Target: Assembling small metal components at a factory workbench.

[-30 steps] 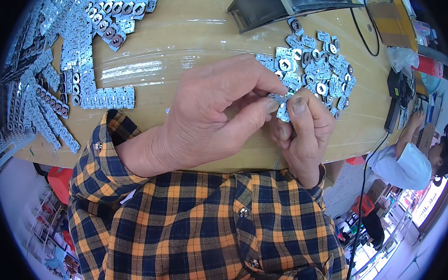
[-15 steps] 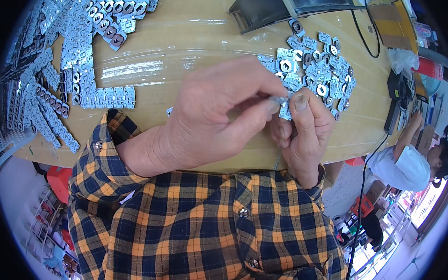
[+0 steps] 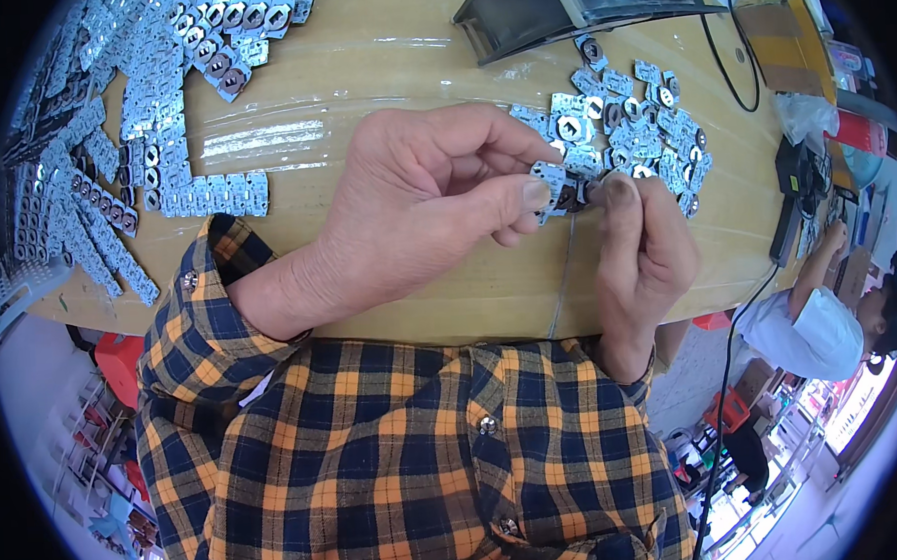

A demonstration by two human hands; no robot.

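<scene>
Between the thumb and fingers of my left hand (image 3: 424, 186) a small light-blue circuit board (image 3: 549, 183) is pinched, held tilted above the table. Beside it, a dark round part (image 3: 571, 197) shows in the gap toward my other hand. My right hand (image 3: 649, 246) is closed, its thumb and forefinger pinching the right end of this small board piece; the fingertips cover most of what they grip. I cannot tell whether the pieces in the two hands are joined. Just beyond my fingers lies a loose pile of similar small boards (image 3: 652, 136), several with round parts.
Rows of joined circuit boards (image 3: 215, 195) cover the left of the tan table (image 3: 380, 78). A dark open bin (image 3: 597, 8) stands at the back. Cables, a cardboard box (image 3: 786, 40) and a plastic bag (image 3: 807, 119) lie right. Another person (image 3: 806, 329) sits far right.
My hands have drawn apart a little, the right one moving right. The board in my left fingers has turned, showing more of its face.
</scene>
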